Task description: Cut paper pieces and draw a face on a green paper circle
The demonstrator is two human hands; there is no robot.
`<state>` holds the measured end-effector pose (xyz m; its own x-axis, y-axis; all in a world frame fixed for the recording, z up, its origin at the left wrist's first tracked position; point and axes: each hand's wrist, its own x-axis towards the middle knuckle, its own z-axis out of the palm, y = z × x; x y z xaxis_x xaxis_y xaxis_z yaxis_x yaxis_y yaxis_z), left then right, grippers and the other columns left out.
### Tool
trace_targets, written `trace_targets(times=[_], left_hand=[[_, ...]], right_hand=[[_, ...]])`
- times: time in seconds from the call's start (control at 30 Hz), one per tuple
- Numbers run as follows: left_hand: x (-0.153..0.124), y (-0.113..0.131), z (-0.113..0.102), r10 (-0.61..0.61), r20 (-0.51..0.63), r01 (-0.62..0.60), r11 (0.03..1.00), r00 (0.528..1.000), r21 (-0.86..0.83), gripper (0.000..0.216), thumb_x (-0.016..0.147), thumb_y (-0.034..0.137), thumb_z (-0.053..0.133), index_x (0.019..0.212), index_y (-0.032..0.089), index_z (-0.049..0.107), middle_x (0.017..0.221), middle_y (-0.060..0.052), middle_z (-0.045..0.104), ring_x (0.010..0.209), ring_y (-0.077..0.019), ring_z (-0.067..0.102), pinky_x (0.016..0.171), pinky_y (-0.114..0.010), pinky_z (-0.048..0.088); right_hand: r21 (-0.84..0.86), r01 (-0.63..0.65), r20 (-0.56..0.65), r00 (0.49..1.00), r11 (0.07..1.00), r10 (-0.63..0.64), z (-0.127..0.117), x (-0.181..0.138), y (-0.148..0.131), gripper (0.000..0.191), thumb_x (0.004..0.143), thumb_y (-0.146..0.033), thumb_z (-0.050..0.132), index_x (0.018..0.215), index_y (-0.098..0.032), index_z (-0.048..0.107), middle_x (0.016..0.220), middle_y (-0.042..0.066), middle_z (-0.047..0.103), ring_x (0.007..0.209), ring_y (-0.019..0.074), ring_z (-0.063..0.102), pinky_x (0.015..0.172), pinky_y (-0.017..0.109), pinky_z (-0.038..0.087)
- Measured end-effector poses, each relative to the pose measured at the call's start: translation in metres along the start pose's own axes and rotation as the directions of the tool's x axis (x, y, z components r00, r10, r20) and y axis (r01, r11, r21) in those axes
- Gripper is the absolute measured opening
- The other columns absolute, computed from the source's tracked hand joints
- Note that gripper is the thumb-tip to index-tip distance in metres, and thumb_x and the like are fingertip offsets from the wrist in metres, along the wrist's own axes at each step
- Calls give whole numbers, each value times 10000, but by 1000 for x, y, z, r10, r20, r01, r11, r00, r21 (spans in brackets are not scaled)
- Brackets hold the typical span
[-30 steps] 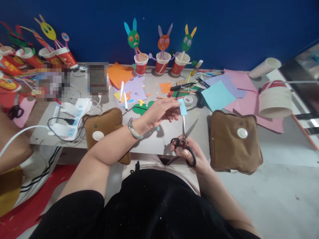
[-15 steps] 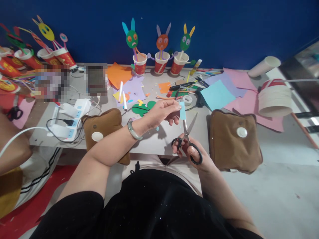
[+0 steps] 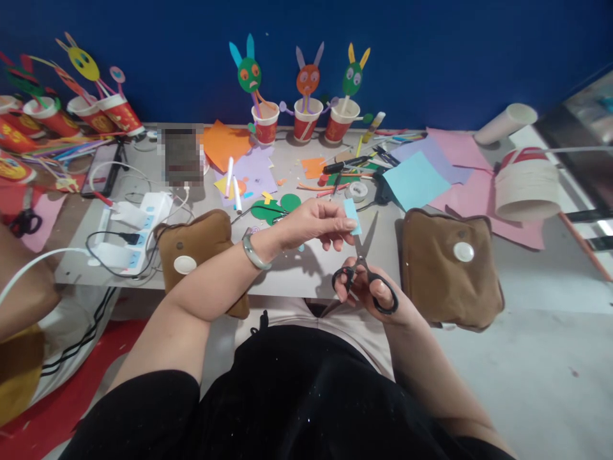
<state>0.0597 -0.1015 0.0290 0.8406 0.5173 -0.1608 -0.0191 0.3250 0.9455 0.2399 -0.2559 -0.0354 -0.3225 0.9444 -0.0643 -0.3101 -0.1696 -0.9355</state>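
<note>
My left hand (image 3: pixel 328 223) pinches a small light-blue strip of paper (image 3: pixel 352 214) between thumb and fingers above the table. Just below it, my right hand (image 3: pixel 371 294) holds black-handled scissors (image 3: pixel 363 259), with thumb and fingers in the loops. Their blades are spread apart and point away from me. One blade tip reaches the lower end of the paper strip; whether it touches the paper I cannot tell. Beyond my hands lie a roll of clear tape (image 3: pixel 355 190) and a light-blue paper sheet (image 3: pixel 416 180).
Brown cushioned pads lie left (image 3: pixel 196 255) and right (image 3: pixel 453 268) at the table edge. Three red cups (image 3: pixel 306 124) with paper-faced figures stand at the back. A power strip (image 3: pixel 148 230) with cables is on the left, a white lamp (image 3: pixel 527 188) on the right. Another person's arm (image 3: pixel 29 275) shows far left.
The thumb of my left hand has shifted down over the paper strip, which now tilts. The scissor blades have spread slightly wider, and my right hand has moved a little to the right.
</note>
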Motion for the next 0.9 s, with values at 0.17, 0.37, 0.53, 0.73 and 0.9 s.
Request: trace_targets(times=[0.17, 0.37, 0.53, 0.73, 0.9], left_hand=[[-1, -1, -1, 42, 77, -42, 999, 996, -1, 587, 709, 638, 973, 720, 142, 659, 781, -50, 798, 590, -61, 667, 508, -184, 489], [0, -3, -3, 80, 74, -82, 996, 994, 28, 570, 749, 627, 957, 726, 145, 653, 771, -45, 801, 581, -57, 662, 513, -183, 493], [0, -4, -4, 90, 60, -94, 994, 994, 54, 590, 737, 653, 954, 743, 148, 650, 788, -60, 808, 605, -73, 680, 535, -201, 517], [4, -10, -7, 159, 82, -162, 986, 984, 33, 603, 724, 671, 954, 743, 154, 646, 791, -68, 814, 605, -75, 676, 552, -214, 529], [4, -11, -6, 156, 73, -158, 987, 985, 26, 604, 708, 669, 964, 747, 155, 650, 779, -60, 811, 612, -79, 682, 557, -215, 531]], right_hand=[[38, 28, 84, 996, 999, -31, -7, -1, -6, 634, 883, -840, 719, 1023, -222, 707, 765, 38, 693, 632, 147, 560, 508, 243, 388], [25, 14, 79, 997, 1000, -16, -7, 0, -10, 644, 867, -850, 727, 987, -218, 691, 738, 25, 663, 615, 141, 521, 522, 251, 358], [11, 17, 53, 998, 1000, -17, -7, 0, -11, 660, 855, -873, 718, 963, -223, 680, 669, 0, 616, 582, 142, 504, 540, 271, 349], [-34, -1, -15, 1000, 999, 1, -5, -3, -13, 654, 862, -898, 682, 924, -247, 657, 556, -28, 528, 547, 150, 425, 536, 293, 281], [-36, -15, -55, 998, 999, 13, -5, -7, -9, 680, 851, -921, 671, 920, -245, 659, 538, -51, 487, 508, 120, 342, 539, 298, 265]])
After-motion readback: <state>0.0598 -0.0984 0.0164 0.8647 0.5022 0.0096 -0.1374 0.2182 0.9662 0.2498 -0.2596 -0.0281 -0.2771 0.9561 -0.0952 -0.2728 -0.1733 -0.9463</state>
